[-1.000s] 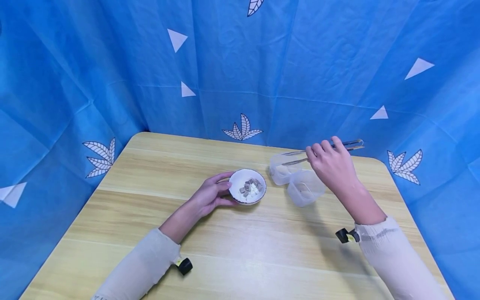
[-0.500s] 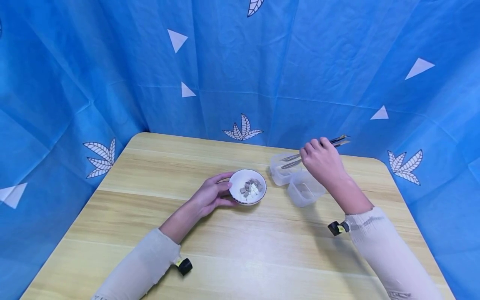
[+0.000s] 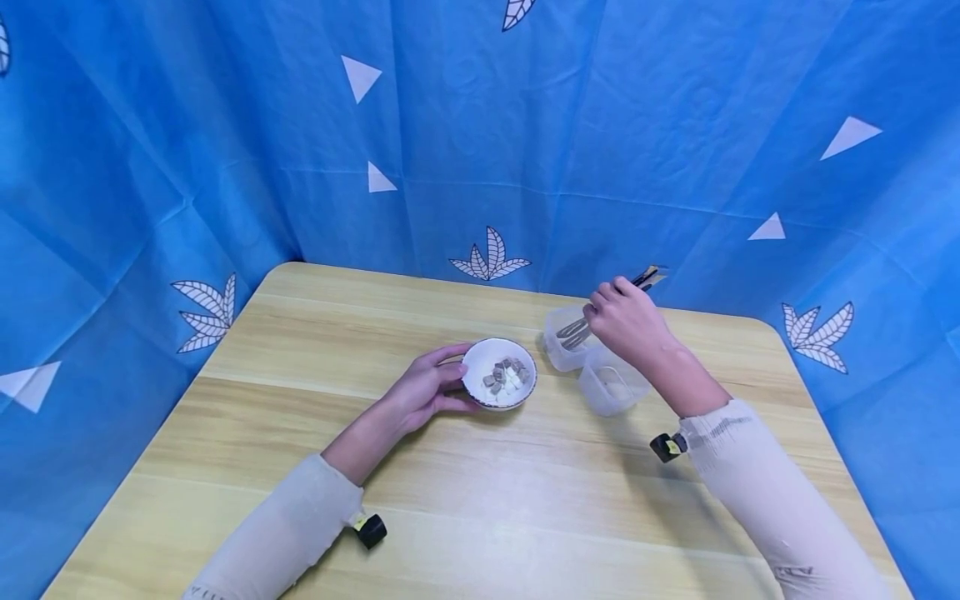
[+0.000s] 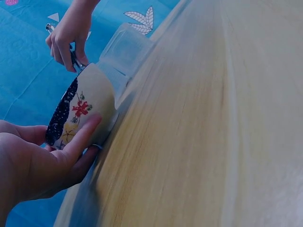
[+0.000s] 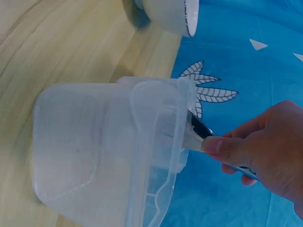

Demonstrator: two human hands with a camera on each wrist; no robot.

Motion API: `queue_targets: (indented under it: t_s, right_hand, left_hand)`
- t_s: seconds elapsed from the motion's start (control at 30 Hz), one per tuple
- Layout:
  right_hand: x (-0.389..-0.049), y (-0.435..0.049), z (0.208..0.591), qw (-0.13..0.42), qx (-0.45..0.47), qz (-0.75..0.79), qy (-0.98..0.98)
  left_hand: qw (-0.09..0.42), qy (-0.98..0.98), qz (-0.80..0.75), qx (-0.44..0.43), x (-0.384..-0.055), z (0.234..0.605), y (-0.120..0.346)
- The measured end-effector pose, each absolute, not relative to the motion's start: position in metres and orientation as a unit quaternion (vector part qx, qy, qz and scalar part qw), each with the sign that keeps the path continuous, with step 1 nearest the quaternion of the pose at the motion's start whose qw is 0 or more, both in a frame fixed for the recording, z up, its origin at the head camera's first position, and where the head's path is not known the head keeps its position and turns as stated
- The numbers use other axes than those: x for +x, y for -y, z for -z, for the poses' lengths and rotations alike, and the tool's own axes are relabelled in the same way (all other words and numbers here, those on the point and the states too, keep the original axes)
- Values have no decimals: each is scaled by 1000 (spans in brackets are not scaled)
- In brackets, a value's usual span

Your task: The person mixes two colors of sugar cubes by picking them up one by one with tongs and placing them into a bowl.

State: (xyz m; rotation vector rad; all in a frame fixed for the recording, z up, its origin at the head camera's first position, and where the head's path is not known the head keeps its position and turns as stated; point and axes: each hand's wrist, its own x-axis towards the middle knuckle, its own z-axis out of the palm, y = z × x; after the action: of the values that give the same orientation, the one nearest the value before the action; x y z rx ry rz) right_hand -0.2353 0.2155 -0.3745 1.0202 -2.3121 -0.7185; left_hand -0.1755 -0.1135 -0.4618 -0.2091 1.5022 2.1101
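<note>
My left hand [image 3: 423, 387] holds the left side of a small round bowl [image 3: 476, 362], fingers and thumb about its wall. Grey-brown and white chunks [image 3: 506, 377] lie inside it. In the left wrist view the bowl's outside [image 4: 97, 87] has a dark speckled band and a red flower. My right hand [image 3: 628, 323] grips metal tongs [image 3: 576, 332], which slant down into the rear clear plastic container [image 3: 561, 354]. The tong tips sit close together; whether anything is between them I cannot tell. In the right wrist view the near container [image 5: 85, 146] partly hides the tongs.
A second clear plastic container [image 3: 609, 398] stands in front of the rear one, touching or nearly so. Both stand right of the bowl on the wooden table [image 3: 480, 517]. A blue patterned curtain [image 3: 465, 117] hangs behind the table's back edge.
My right hand has moved left with the tongs. The tongs have tilted steeper, their tips lower in the rear container and closer together. My left hand and the bowl have stayed put.
</note>
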Motion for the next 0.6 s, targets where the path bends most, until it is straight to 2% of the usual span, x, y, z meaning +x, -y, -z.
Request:
queue_targets:
  t_s: [0.37,0.6]
  right_hand:
    - [-234,-208,371,221,370,296,853]
    - [-233,-205,369,228,370,303,848]
  left_hand:
    - [273,-555,-783,-67,-174,459,113]
    - [269,-554,-784,-77,-176,461,112]
